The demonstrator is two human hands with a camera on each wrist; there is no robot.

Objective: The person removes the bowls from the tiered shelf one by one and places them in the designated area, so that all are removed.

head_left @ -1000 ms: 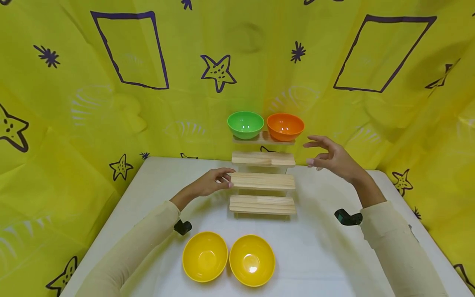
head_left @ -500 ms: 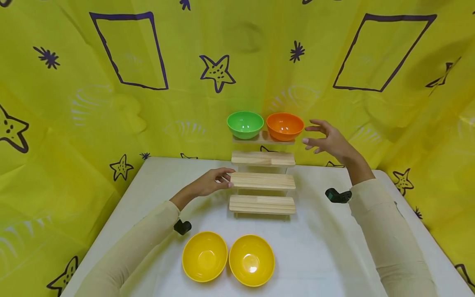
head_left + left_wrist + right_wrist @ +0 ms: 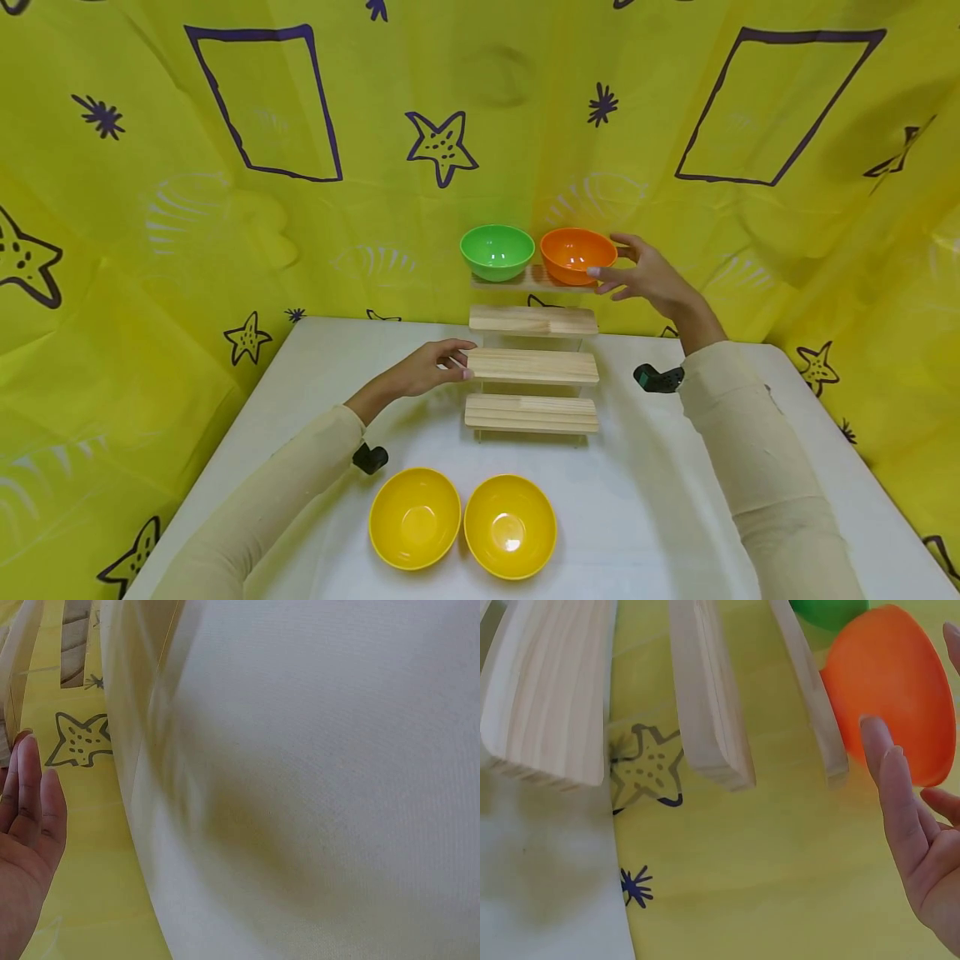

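Where it reaches, right hand (image 3: 651,279) meets orange bowl (image 3: 576,254).

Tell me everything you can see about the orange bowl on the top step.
The orange bowl is round, smooth and glossy, apparently plastic, and looks empty. It stands upright on the top step of the wooden stepped stand, at its right end, right beside the green bowl. The right hand has its fingers spread at the bowl's right side, fingertips at the rim; the right wrist view shows a gap, so contact is uncertain.

left hand (image 3: 427,369): low, forearm stretched forward, fingers straight and relaxed | right hand (image 3: 645,275): raised higher, fingers spread open, arm extended
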